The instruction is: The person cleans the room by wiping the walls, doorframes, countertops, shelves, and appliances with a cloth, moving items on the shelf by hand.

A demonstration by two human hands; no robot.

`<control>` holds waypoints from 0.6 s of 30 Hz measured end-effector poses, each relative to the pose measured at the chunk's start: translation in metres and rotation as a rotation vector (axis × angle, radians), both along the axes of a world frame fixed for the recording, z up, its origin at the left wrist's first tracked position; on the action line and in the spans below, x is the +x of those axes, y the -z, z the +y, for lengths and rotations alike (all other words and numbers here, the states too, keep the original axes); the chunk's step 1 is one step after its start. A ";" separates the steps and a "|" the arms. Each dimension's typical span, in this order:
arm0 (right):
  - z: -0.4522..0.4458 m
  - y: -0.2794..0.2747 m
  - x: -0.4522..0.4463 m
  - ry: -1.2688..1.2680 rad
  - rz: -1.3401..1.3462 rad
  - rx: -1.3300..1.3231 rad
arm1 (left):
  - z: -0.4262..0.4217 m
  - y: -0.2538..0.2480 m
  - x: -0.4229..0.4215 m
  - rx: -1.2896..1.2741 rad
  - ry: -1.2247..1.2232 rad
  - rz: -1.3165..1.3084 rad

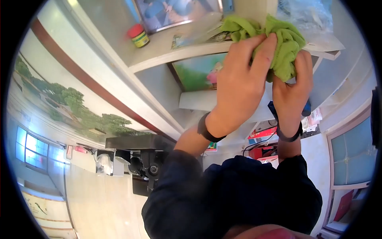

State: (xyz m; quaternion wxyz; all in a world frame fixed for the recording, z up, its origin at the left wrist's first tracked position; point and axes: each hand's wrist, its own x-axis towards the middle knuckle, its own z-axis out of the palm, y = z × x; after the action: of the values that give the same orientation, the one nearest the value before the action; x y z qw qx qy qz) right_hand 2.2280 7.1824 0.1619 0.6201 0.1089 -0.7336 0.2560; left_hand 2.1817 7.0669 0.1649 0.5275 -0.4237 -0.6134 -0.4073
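A crumpled green cloth (283, 51) is bunched up at the front edge of the upper shelf (159, 55). My left hand (243, 75) grips its left part, the fingers pinched at the fabric. From the right side my right hand (293, 85) holds the same cloth, its fingers curled round the lower end. Both wrists wear a dark band. To the left on that shelf stand a small jar with a red lid (138, 36) and a framed picture (179, 12). Clear plastic packaging (304, 18) lies to the right of the cloth.
Below the shelf, a compartment holds a green picture (197, 73) and a white roll (197, 100). Red boxes (266, 133) and a cable sit lower down. A black device (149, 159) stands at the lower left. A glass-paned door (352, 149) is at the right.
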 end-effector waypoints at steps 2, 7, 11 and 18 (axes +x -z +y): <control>-0.010 0.007 -0.004 -0.033 0.013 -0.002 | -0.010 0.006 0.003 0.011 0.006 -0.052; -0.046 0.023 -0.018 -0.079 0.000 0.019 | -0.050 0.018 0.004 0.016 -0.120 -0.081; -0.086 0.026 -0.034 -0.222 0.023 0.006 | -0.093 0.024 -0.003 0.021 -0.241 -0.031; -0.145 0.032 -0.050 -0.358 -0.025 -0.053 | -0.150 0.035 -0.011 0.070 -0.273 -0.051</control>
State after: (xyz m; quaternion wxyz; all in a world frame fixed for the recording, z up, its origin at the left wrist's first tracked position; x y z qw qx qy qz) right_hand 2.1777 7.0375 0.1303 0.5581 0.2179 -0.7032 0.3829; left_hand 2.1712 6.9171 0.1296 0.5768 -0.3071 -0.6640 -0.3633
